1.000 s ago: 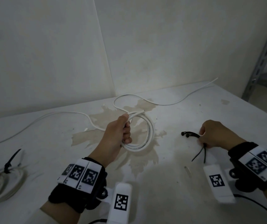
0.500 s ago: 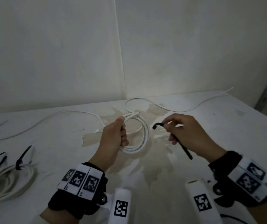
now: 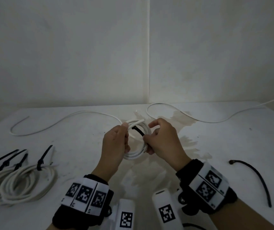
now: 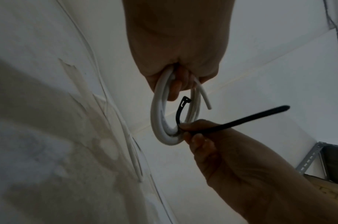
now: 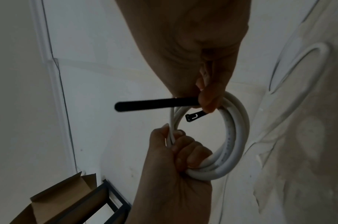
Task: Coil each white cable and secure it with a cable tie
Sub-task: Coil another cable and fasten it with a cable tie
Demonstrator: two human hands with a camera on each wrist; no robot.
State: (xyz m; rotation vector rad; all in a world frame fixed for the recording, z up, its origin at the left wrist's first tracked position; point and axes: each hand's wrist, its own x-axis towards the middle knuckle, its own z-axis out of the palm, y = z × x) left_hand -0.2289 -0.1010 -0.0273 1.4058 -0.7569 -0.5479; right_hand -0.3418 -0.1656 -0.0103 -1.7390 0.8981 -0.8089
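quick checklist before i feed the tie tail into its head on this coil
1. Left hand grips the coiled white cable, loops bunched: ok.
2. Right hand pinches the black cable tie against the coil: ok.
3. Tie head sits inside the loop, unobstructed: ok.
4. Tail wrapped round the bundle and aimed at the head: not ok, it sticks straight outward.
5. Cable end tucked in: not ok, it pokes free.
6. Head slot facing the tail: cannot tell.
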